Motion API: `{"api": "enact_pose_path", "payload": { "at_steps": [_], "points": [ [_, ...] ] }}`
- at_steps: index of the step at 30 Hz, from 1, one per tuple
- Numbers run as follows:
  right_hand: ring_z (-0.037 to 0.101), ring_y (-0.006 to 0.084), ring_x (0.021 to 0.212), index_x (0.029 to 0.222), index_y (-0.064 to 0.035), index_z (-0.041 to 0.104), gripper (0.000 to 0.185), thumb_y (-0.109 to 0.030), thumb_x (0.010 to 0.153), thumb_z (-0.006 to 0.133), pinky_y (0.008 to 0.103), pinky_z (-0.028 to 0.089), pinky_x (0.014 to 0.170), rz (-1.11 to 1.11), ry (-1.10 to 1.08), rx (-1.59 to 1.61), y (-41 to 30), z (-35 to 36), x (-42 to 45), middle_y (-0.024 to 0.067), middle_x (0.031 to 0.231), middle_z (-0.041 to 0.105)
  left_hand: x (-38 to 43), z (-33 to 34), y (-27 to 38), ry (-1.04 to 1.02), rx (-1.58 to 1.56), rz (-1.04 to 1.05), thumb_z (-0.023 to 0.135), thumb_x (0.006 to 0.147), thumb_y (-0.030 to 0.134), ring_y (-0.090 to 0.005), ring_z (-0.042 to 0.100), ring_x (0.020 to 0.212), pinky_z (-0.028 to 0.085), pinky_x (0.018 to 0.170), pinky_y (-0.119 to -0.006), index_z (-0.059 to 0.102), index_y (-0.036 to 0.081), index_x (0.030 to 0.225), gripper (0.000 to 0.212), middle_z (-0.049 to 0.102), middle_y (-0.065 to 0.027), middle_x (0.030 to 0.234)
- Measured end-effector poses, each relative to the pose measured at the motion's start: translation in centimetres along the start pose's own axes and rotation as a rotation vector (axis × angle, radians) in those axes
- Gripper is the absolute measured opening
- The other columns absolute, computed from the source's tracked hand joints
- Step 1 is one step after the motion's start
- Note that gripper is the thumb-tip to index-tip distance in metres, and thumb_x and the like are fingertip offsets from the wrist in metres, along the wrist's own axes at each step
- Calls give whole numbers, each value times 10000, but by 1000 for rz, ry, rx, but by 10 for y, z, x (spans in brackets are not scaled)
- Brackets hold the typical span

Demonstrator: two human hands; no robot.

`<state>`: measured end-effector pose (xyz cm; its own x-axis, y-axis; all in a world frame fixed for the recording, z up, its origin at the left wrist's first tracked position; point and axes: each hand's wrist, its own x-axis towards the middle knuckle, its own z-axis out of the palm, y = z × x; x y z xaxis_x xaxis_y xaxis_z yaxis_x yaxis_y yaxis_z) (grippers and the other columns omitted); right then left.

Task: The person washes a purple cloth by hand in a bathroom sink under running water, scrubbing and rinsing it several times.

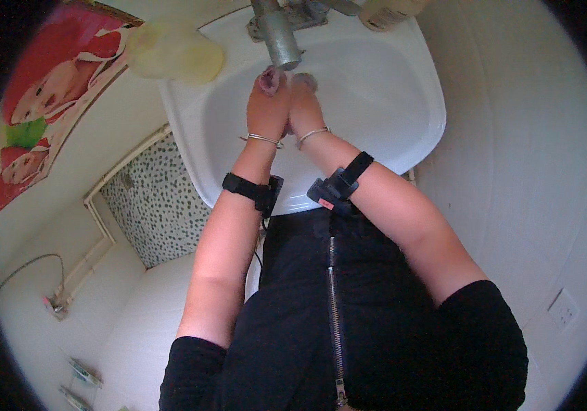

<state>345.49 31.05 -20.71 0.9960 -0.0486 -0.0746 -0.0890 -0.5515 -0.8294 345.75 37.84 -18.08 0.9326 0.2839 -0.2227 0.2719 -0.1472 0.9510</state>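
Over the basin of a white washbasin (385,118), my two hands are close together just under the spout of a metal faucet (282,43). My left hand (268,110) is closed around a pinkish-purple cloth (269,82), a bunched part of which shows at its top. My right hand (306,105) is beside it, its knuckles near the spout; a little of the same dark pinkish material shows between the wrists. The fingers of both hands are mostly hidden. Whether water runs cannot be told.
A translucent yellowish plastic container (183,54) is at the basin's left rear corner, and a bottle (385,13) at the right rear. Walls rise on both sides, the left one with a poster (57,97). A pebble-patterned floor (154,200) lies lower left.
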Motion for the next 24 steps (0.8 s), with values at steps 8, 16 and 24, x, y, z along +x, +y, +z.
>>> {"api": "enact_pose_path", "payload": {
  "at_steps": [8,16,24],
  "points": [
    [535,343,754,738,7,550,215,-125,775,384,420,439,648,190,-157,-45,0,-3,-14,175,809,557,2,-12,-40,-70,180,-185,557,660,198,-288,574,821,436,692,-320,563,-17,912,332,595,-178,861],
    [543,325,805,955,-12,518,291,-223,814,376,384,446,686,-115,-330,-155,47,0,-4,185,956,537,7,-24,-30,-134,203,-128,523,744,247,-222,560,787,439,694,-310,549,-1,858,274,590,-108,836],
    [496,190,977,1078,-91,502,361,-349,846,406,351,402,830,858,-322,1229,-1,-50,-4,41,1078,513,2,-54,-24,-399,-834,-509,469,788,262,-214,518,911,438,785,-343,446,84,1058,325,513,-81,1024]
  ]
}}
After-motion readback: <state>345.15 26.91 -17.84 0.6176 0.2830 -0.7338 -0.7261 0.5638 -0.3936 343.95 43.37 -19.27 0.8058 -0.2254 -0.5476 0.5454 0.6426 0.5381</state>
